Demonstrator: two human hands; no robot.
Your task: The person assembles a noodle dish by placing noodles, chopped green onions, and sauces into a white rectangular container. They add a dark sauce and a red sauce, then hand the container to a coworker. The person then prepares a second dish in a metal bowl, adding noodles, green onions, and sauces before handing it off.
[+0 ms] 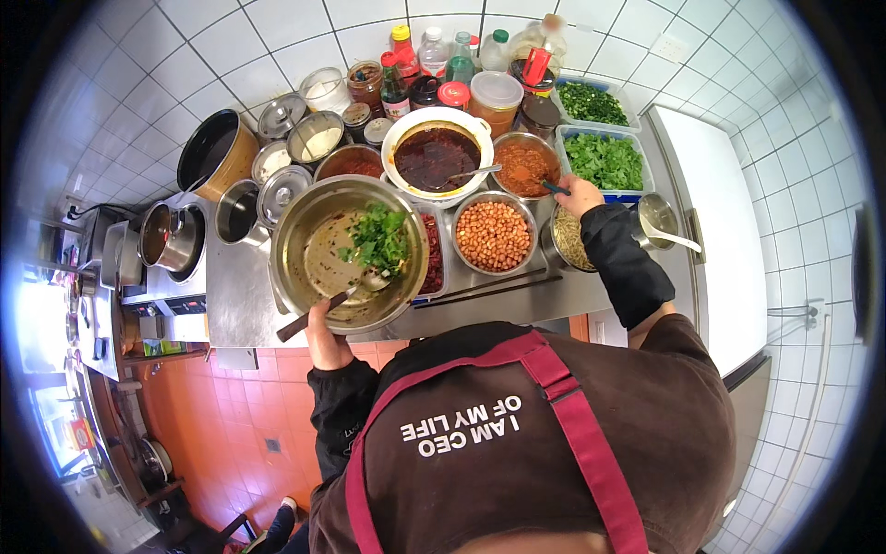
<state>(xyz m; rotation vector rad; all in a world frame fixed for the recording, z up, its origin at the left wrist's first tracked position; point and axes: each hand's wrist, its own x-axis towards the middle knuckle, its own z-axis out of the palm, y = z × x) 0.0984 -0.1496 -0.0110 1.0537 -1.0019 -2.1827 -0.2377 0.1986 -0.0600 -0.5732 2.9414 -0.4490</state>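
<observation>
My left hand (pixel 327 342) is closed at the near rim of a large steel mixing bowl (pixel 300 217). A wooden-handled spoon (pixel 293 327) lies across that rim under the same hand, its head inside the bowl. Chopped green herbs (pixel 380 238) sit in the bowl's right side, and brown residue marks its bottom. Over on the right, my right hand (pixel 580 196) grips a green-handled spoon (pixel 554 187), whose far end reaches toward a steel bowl of orange-red sauce (pixel 522 159). Whether the spoon's tip is in the sauce is hard to make out.
Peanuts (pixel 494 235) fill a nearby bowl, with a white pot of dark sauce (pixel 437 159) behind. Chopsticks (pixel 489 291) lie along the counter's front. Herb tubs (pixel 604 162), a ladle in a pot (pixel 671 240), bottles (pixel 394 88) and lidded pots (pixel 282 189) crowd around.
</observation>
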